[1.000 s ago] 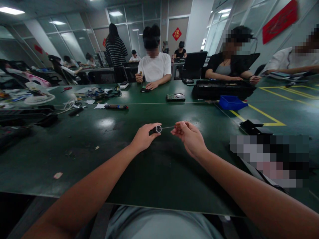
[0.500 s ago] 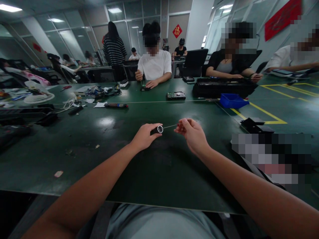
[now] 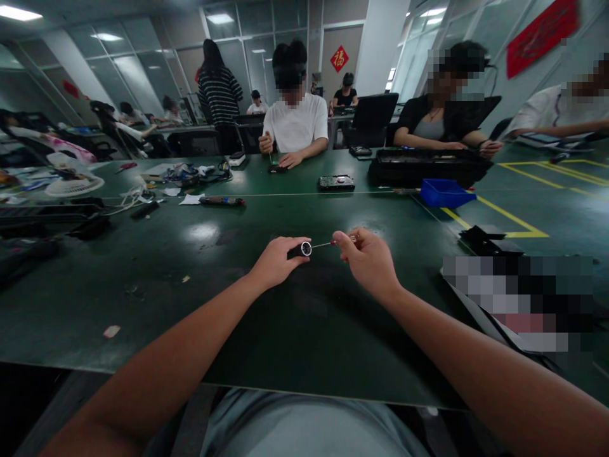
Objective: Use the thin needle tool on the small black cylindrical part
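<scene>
Dark cylinder point(image 3: 299, 251), just one, with a bright ring at its open end, is held over the table point(image 3: 285, 336), well in from the near edge. Your left grip point(image 3: 273, 261) clasps it between thumb and fingers. Your right grip point(image 3: 370, 257) curls round one thin-shafted tool point(image 3: 321, 245) whose shaft reaches the ringed end; whether it enters, you cannot tell. Your two forearms point(image 3: 195, 343) cross the near edge and slant inward, palms facing. Nearer the far edge lie one circuit-board device point(image 3: 336, 183) and one blue bin point(image 3: 447, 193).
</scene>
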A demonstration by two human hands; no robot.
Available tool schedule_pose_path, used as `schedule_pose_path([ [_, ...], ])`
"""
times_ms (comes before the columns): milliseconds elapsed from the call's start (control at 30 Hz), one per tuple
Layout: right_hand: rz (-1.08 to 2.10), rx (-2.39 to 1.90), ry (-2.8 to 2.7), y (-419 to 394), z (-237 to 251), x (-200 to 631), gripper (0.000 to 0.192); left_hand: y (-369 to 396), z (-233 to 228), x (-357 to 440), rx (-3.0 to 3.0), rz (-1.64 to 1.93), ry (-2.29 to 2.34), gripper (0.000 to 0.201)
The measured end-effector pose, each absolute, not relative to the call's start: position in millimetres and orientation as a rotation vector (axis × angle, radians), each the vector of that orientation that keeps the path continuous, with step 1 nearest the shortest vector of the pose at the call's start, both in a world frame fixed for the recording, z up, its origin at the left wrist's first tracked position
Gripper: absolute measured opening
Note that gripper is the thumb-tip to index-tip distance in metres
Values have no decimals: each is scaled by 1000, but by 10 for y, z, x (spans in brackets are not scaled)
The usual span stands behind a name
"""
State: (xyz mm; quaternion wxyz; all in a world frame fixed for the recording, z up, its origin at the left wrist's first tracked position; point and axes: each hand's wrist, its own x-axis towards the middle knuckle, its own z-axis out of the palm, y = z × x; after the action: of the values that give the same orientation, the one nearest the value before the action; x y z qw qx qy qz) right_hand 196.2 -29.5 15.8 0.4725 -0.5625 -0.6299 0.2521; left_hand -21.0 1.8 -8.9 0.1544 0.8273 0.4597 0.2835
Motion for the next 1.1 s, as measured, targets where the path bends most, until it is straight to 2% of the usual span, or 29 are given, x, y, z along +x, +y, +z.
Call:
schedule_pose_path([
  [267,623,-1163,-1652,-327,130,1942,16,30,-92,-217,2358,802,1336,42],
  [333,636,-1171,-1675,-336,133,1941,17,30,-92,-218,2360,800,1333,42],
  [467,633,-1264,-1660,-311,120,1951,33,18,-83,-210,2357,798,1318,41],
  [700,710,-1168,-1618,-275,44,1962,19,41,-104,-217,2348,804,1330,42],
  [800,768,-1178,-1647,-299,68,1962,26,53,-109,-225,2346,799,1326,42],
  [967,764,-1174,-1546,-280,84,1953,21,42,-80,-222,2328,810,1344,42],
  [1100,1032,-1049,-1284,-199,30,1937,28,32,-60,-218,2345,800,1335,41],
])
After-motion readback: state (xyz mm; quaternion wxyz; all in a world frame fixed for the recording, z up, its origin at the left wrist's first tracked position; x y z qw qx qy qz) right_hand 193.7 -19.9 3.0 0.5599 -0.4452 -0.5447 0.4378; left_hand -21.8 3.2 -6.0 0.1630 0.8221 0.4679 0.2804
